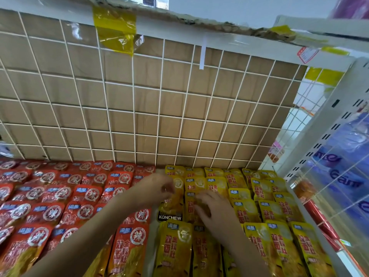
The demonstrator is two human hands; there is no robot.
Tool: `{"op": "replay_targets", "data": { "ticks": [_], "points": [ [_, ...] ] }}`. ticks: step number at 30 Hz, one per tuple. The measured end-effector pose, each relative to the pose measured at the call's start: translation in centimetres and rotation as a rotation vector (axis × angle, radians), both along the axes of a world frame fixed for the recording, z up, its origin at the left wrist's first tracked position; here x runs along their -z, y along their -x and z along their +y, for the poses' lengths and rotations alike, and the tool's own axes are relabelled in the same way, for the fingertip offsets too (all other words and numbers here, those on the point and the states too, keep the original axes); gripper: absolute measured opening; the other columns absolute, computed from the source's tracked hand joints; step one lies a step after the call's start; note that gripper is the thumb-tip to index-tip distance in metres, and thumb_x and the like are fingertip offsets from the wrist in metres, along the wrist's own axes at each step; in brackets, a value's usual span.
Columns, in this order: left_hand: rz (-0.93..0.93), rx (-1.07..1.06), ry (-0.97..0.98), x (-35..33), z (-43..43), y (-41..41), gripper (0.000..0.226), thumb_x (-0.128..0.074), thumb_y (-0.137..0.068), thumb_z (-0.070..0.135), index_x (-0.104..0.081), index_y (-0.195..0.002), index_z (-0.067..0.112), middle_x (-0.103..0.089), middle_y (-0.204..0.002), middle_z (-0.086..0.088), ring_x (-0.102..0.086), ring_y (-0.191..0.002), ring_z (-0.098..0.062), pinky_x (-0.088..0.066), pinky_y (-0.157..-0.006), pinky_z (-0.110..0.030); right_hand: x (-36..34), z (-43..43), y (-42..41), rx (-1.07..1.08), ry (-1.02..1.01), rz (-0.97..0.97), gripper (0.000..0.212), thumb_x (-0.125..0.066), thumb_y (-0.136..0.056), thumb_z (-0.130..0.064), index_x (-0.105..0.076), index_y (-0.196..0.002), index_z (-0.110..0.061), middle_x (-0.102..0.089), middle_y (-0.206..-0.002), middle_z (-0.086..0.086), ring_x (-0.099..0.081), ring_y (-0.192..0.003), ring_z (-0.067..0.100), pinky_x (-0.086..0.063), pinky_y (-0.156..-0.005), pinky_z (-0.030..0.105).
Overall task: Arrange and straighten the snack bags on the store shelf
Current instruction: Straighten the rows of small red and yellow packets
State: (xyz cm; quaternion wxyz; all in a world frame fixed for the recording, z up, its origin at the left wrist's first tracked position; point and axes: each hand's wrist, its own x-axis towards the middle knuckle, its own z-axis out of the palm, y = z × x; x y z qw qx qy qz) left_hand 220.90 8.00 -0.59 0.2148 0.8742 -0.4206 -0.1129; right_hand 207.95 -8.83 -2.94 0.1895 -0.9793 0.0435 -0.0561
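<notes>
Red snack bags (60, 194) fill the left half of the shelf in overlapping rows. Yellow snack bags (259, 212) fill the right half. My left hand (157, 188) reaches across the boundary and pinches the top of a yellow bag (171, 204) in the leftmost yellow column, fingers curled. My right hand (211, 208) lies on the neighbouring yellow bag (190, 204), fingers bent and spread over it; whether they grip it is unclear. A bag bottom printed KONCHEW (169, 216) shows below my left hand.
A white wire grid backed with brown cardboard (149, 100) rises behind the bags, with yellow tape (115, 29) at its top. A white perforated upright (323, 136) and wire side panel (339, 186) bound the shelf on the right, with purple packages (347, 176) beyond.
</notes>
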Motion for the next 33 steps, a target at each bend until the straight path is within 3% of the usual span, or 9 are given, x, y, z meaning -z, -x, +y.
{"op": "replay_targets", "data": {
  "ticks": [2,5,9,13,16,24,30,33],
  "points": [
    [0.044,0.090,-0.037,-0.1,1.0,1.4,0.016,-0.056,-0.091,0.019,-0.063,-0.105,0.016,-0.057,-0.097,0.008,-0.047,-0.078,0.006,-0.033,-0.064,0.001,-0.3,0.5,0.4,-0.062,-0.036,0.031,0.052,-0.028,-0.091,-0.057,-0.057,-0.118,-0.024,-0.054,-0.118,-0.010,-0.043,-0.111,0.003,-0.029,-0.096,0.017],
    [0.052,0.131,-0.084,0.2,1.9,2.8,0.021,-0.054,-0.091,0.017,-0.062,-0.110,0.016,-0.060,-0.110,0.003,-0.051,-0.096,-0.003,-0.032,-0.073,-0.006,-0.3,1.3,0.7,-0.157,-0.030,0.106,0.078,-0.020,-0.077,-0.075,-0.062,-0.111,-0.019,-0.058,-0.112,-0.006,-0.044,-0.108,0.007,-0.028,-0.089,0.017],
    [0.003,0.157,-0.165,0.7,2.0,3.7,0.028,-0.048,-0.094,0.018,-0.057,-0.121,0.018,-0.056,-0.121,0.003,-0.048,-0.112,-0.008,-0.028,-0.084,-0.011,-0.2,1.8,0.8,-0.190,0.014,0.156,0.046,-0.044,-0.083,-0.049,-0.061,-0.112,-0.017,-0.058,-0.112,-0.003,-0.045,-0.108,0.013,-0.027,-0.085,0.021],
    [-0.060,0.188,-0.239,1.0,1.7,3.7,0.029,-0.045,-0.095,0.020,-0.055,-0.122,0.019,-0.056,-0.122,0.003,-0.047,-0.115,-0.011,-0.027,-0.095,-0.022,-0.2,2.2,0.9,-0.191,0.050,0.197,0.060,-0.039,-0.075,-0.057,-0.058,-0.116,-0.018,-0.056,-0.116,-0.004,-0.043,-0.111,0.014,-0.029,-0.086,0.023],
    [-0.102,0.200,-0.291,1.3,1.5,3.4,0.028,-0.040,-0.097,0.018,-0.055,-0.120,0.020,-0.056,-0.122,0.005,-0.046,-0.116,-0.010,-0.022,-0.103,-0.031,-0.2,2.5,0.8,-0.195,0.082,0.245,0.056,-0.040,-0.078,-0.049,-0.053,-0.124,-0.019,-0.053,-0.122,-0.003,-0.041,-0.116,0.015,-0.031,-0.096,0.028],
    [-0.232,0.194,-0.348,1.5,1.0,3.2,0.023,-0.046,-0.094,0.014,-0.057,-0.113,0.019,-0.059,-0.116,0.003,-0.047,-0.112,-0.013,-0.023,-0.098,-0.030,-0.1,2.8,0.8,-0.156,-0.025,0.159,0.030,-0.051,-0.089,-0.019,-0.056,-0.119,-0.017,-0.054,-0.123,-0.003,-0.042,-0.117,0.012,-0.033,-0.099,0.025],
    [-0.137,0.183,-0.383,1.4,0.9,3.1,0.023,-0.046,-0.093,0.017,-0.056,-0.113,0.018,-0.059,-0.115,0.000,-0.050,-0.111,-0.016,-0.024,-0.100,-0.034,0.0,2.9,0.9,-0.131,-0.075,0.115,0.028,-0.050,-0.091,-0.016,-0.058,-0.117,-0.019,-0.055,-0.122,-0.005,-0.044,-0.116,0.009,-0.035,-0.097,0.022],
    [-0.067,0.164,-0.330,1.0,0.8,2.9,0.024,-0.048,-0.093,0.015,-0.060,-0.114,0.016,-0.061,-0.115,-0.002,-0.053,-0.109,-0.016,-0.036,-0.093,-0.029,0.0,3.0,0.9,-0.121,-0.088,0.083,0.026,-0.051,-0.089,-0.013,-0.060,-0.113,-0.017,-0.057,-0.118,-0.004,-0.046,-0.113,0.009,-0.035,-0.092,0.019]
  ]
}}
